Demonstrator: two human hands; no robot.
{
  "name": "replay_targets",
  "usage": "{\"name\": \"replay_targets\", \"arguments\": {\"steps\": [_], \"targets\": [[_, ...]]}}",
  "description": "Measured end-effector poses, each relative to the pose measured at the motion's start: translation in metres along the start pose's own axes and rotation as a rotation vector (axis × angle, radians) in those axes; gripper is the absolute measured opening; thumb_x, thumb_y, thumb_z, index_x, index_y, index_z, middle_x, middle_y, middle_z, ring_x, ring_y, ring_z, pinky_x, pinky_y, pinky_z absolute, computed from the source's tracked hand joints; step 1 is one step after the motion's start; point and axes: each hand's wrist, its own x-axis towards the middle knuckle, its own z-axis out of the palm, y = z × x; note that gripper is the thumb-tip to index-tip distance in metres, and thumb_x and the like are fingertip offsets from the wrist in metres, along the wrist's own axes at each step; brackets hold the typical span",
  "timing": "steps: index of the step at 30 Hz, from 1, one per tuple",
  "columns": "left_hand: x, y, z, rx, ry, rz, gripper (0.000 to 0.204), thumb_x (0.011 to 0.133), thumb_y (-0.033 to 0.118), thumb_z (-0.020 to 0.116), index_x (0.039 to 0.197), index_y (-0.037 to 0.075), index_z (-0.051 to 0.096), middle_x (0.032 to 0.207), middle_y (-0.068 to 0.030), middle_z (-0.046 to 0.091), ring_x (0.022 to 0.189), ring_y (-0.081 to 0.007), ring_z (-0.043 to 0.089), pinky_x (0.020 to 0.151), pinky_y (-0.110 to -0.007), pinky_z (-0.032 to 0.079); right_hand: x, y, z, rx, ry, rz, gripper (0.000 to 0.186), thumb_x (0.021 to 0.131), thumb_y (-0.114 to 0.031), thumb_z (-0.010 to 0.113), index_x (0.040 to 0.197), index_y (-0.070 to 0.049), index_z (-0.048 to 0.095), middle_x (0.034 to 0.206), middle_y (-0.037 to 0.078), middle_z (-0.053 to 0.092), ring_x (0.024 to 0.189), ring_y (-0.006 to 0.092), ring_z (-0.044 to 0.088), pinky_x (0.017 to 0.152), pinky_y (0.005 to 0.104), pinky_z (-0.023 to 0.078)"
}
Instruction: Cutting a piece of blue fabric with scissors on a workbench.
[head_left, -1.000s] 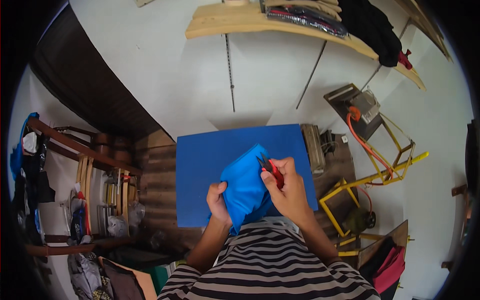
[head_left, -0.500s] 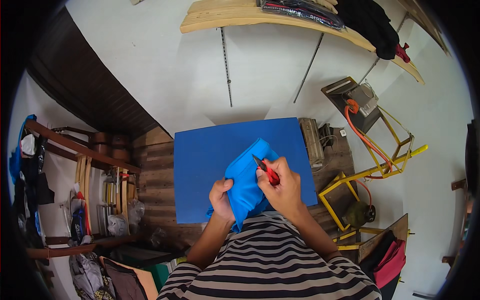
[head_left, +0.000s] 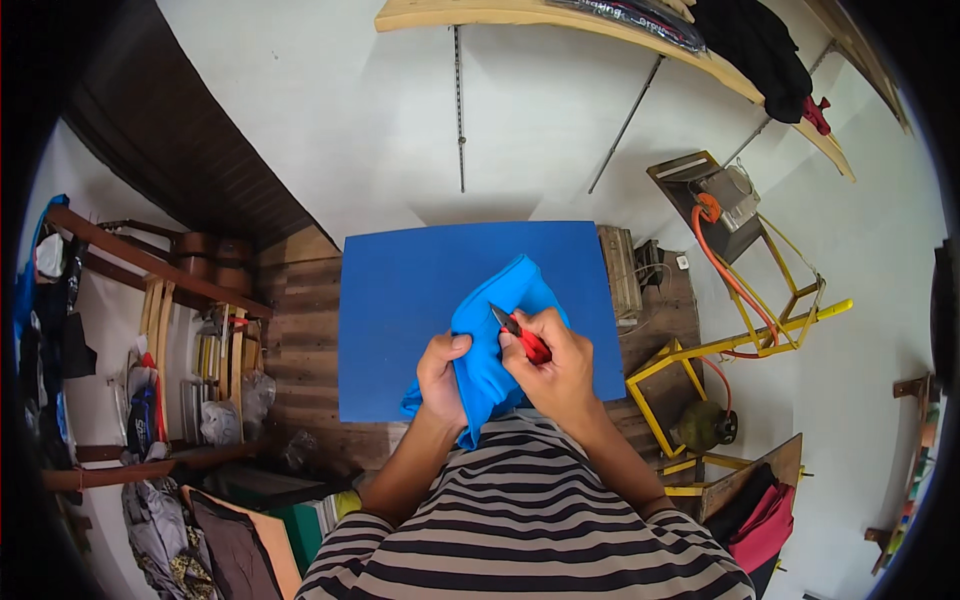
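A bright blue piece of fabric, stitched along a folded edge, hangs bunched over the near part of the blue table. My left hand grips its left side, thumb on top and fingers behind the cloth. In my right hand is a pair of thread snips with red handles and dark pointed blades. The blades point up and left, over the fabric near the stitched line. Whether the tips touch the cloth, I cannot tell.
Left stands a rack with clothes and bags. A yellow metal frame with an orange hose and a green gas cylinder is at the right. A wooden shelf holding packed garments runs along the far wall.
The snips have shifted a little left and nearer along the fabric. My left hand keeps its hold on the cloth. The whole view has tilted slightly.
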Motion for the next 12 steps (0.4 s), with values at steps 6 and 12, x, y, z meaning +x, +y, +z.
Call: {"name": "replay_targets", "arguments": {"steps": [6,12], "targets": [[-0.001,-0.005,0.002,-0.071,-0.093,-0.028,0.051,0.085,0.024,0.049,0.123,-0.010,0.048,0.116,-0.0192,0.059,0.103,-0.0265,0.060,0.093,-0.037,0.046,-0.009,0.000,-0.008,-0.022,-0.010,-0.015,0.025,0.078,-0.010,0.072,0.087,-0.002,0.051,0.073,0.015,0.064,0.058,0.0198,0.064,0.051,0.0295,0.050],[0.001,-0.005,-0.003,0.073,-0.090,-0.080,0.064,0.083,0.028,0.049,0.134,-0.010,0.038,0.127,-0.0264,0.053,0.112,-0.0339,0.057,0.099,-0.042,0.044,-0.001,0.014,-0.021,0.414,0.071,0.268,0.032,0.088,-0.014,0.064,0.110,-0.004,0.043,0.072,-0.001,0.055,0.064,0.0025,0.046,0.056,0.0161,0.036]]}}
